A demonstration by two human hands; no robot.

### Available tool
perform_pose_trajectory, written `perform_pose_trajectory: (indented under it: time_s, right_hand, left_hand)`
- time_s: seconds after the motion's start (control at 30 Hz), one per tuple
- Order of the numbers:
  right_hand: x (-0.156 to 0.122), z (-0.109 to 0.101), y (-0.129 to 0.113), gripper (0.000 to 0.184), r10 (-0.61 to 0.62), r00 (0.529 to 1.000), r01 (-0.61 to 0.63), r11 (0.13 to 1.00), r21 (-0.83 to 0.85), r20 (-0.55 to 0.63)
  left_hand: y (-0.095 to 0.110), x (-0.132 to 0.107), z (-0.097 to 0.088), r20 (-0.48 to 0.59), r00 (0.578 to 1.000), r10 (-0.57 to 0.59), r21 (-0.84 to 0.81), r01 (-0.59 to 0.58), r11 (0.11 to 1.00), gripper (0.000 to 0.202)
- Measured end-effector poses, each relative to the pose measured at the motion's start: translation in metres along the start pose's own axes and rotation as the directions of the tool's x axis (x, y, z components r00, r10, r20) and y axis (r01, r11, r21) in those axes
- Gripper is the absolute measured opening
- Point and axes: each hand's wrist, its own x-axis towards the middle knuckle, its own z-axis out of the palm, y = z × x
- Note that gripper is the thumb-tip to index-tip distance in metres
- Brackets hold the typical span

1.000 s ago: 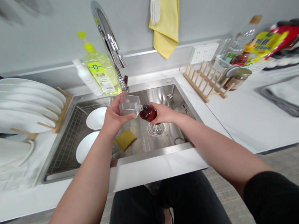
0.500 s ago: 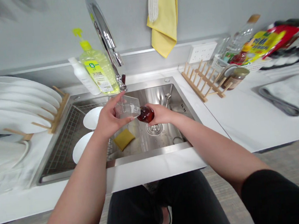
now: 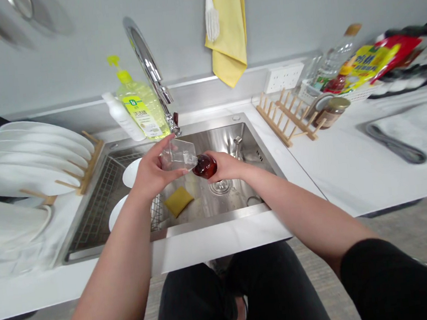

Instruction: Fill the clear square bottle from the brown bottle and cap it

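Observation:
Above the sink (image 3: 204, 221), my left hand (image 3: 152, 171) grips a clear, angular container (image 3: 178, 154) between thumb and fingers. My right hand (image 3: 227, 166) is closed round a rounded, glossy dark-red object (image 3: 204, 166) whose kind I cannot make out. The two objects meet or nearly meet; whether they touch I cannot tell. Below them on the sink floor lies a yellow-green sponge (image 3: 179, 201). A metal drain (image 3: 220, 186) shows under my right hand.
White bowls (image 3: 131, 173) sit in a wire rack (image 3: 86, 217) at left. Behind the sink stand a faucet (image 3: 145, 56), a dish soap bottle (image 3: 143, 111) and a white bottle (image 3: 123, 116). Plates (image 3: 29, 172) stand left; a wooden rack (image 3: 276, 124) and a jar (image 3: 332, 112) stand right.
The camera view has shifted a little, so the surroundings sit slightly differently. Both hands keep their holds in nearly the same place over the sink.

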Motion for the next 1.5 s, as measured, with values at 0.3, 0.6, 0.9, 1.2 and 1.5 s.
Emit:
perform_pose_trajectory:
  time_s: [0.3,0.6,0.9,1.2,1.5]
  right_hand:
    - [-0.002,0.005,-0.012,0.075,0.004,1.0,-0.003,0.999,0.05,-0.028]
    - [-0.003,0.01,-0.013,0.083,-0.039,0.995,0.05,0.991,0.121,-0.091]
    - [-0.003,0.012,-0.016,0.08,-0.051,0.991,0.064,0.992,0.107,-0.124]
    - [-0.003,0.012,-0.017,0.082,-0.057,0.986,0.08,0.987,0.142,-0.158]
    - [-0.004,0.011,-0.017,0.083,-0.069,0.981,0.1,0.981,0.166,-0.182]
  left_hand:
    - [0.027,0.004,-0.007,0.028,0.997,-0.069,0.067,0.067,0.995,0.107]
    - [0.063,0.013,-0.012,0.049,0.995,-0.092,0.225,0.078,0.971,0.104]
    - [0.081,0.021,-0.014,0.089,0.994,-0.058,0.341,0.025,0.94,0.1]
    - [0.094,0.029,-0.012,0.114,0.991,-0.075,0.421,0.02,0.907,0.103]
    - [0.109,0.037,-0.006,0.134,0.986,-0.096,0.481,0.02,0.877,0.105]
